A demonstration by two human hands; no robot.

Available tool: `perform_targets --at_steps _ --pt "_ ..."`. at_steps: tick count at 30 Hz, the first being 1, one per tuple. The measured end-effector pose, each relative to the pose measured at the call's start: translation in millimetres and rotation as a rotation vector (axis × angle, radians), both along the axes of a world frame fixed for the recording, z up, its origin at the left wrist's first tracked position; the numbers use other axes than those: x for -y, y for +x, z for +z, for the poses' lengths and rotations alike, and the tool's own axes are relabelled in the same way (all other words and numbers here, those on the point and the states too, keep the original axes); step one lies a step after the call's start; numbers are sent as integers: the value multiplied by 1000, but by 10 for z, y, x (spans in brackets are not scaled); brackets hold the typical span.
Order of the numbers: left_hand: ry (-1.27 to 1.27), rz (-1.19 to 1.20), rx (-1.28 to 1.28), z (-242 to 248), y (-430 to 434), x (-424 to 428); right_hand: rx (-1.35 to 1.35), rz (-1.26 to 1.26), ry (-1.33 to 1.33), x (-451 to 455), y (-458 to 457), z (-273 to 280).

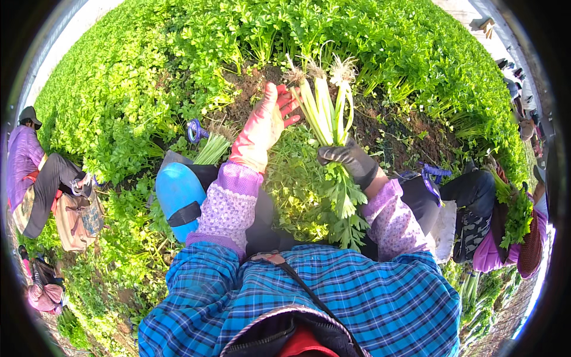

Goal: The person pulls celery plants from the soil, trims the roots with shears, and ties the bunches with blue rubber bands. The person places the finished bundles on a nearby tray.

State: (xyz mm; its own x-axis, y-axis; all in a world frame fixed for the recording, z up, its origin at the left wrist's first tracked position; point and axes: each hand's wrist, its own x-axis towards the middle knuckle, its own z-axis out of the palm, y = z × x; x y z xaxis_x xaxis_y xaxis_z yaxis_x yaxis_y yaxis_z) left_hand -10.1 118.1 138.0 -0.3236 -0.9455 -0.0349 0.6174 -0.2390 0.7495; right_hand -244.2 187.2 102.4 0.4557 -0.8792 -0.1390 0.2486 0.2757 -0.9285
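My right hand [352, 161], in a dark work glove, grips a small bunch of celery [326, 109] around its stalks. The pale roots point away from me, and the leafy tops hang down toward my lap. My left hand [261, 127], in a red and pale glove, is raised beside the bunch with its fingers apart and nothing in it. Its fingertips come close to the outermost stalk; whether they touch cannot be told. Another bunch of celery [212, 149] lies left of my left wrist, roots outward. Loose celery leaves [294, 178] cover the ground between my legs.
Standing celery [285, 26] fills the ground ahead beyond a strip of bare soil [401, 134]. Purple rings [195, 130], apparently tape, are at left and right. A blue pad [178, 192] covers my left knee. Other people sit at left [31, 165] and right [473, 205].
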Motion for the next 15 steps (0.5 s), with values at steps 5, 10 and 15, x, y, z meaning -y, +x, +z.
perform_targets --at_steps 5,10,15 --pt "-258 -369 -10 405 -229 -135 281 468 -104 55 192 592" --pt "-237 -234 263 844 -267 -130 -415 80 -369 184 -113 1459" --pt "-166 -241 324 762 -117 -25 -520 -121 -572 438 -46 1496"
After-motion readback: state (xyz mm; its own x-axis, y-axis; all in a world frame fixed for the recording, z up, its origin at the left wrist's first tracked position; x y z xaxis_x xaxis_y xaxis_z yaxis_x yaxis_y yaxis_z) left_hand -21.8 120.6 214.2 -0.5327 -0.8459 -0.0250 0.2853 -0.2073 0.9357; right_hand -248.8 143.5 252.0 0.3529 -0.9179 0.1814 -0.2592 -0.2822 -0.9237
